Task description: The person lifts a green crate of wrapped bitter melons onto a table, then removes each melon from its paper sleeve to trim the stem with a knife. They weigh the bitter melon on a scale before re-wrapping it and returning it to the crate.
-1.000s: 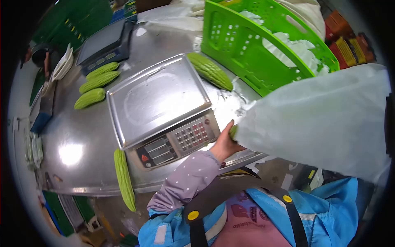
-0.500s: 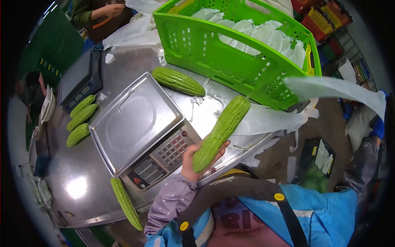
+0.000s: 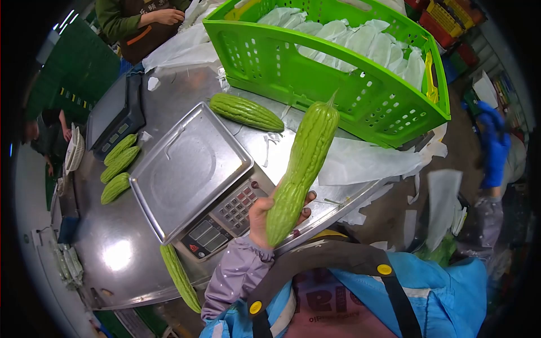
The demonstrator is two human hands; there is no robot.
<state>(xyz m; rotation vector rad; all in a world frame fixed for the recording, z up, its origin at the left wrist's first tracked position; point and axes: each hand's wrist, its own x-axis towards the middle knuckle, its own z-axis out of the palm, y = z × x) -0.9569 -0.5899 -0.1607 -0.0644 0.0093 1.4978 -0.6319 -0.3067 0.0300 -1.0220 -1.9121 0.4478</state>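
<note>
My left hand (image 3: 260, 219) is closed around the lower end of a large pale-green bitter melon (image 3: 307, 160), which points up and away over the table. My right hand (image 3: 495, 149), in a blue glove, is raised at the far right, fingers apart and holding nothing. Below and left of it, a white paper strip (image 3: 444, 205) hangs in the air, apart from the glove. A digital scale (image 3: 191, 169) with a bare metal pan lies left of the held melon. Another bitter melon (image 3: 247, 111) rests behind the scale, and one more (image 3: 180, 279) lies at its near left.
A green crate (image 3: 315, 73) with several white-wrapped pieces stands at the back. Three small bitter melons (image 3: 119, 162) lie left, near a second scale (image 3: 115, 112). White paper (image 3: 366, 160) covers the table's right edge. Another person's hand (image 3: 168, 17) is at the back.
The right glove has let go of the white strip, which has dropped below it, and its fingers now point up. The held bitter melon has turned more upright, nearer the camera.
</note>
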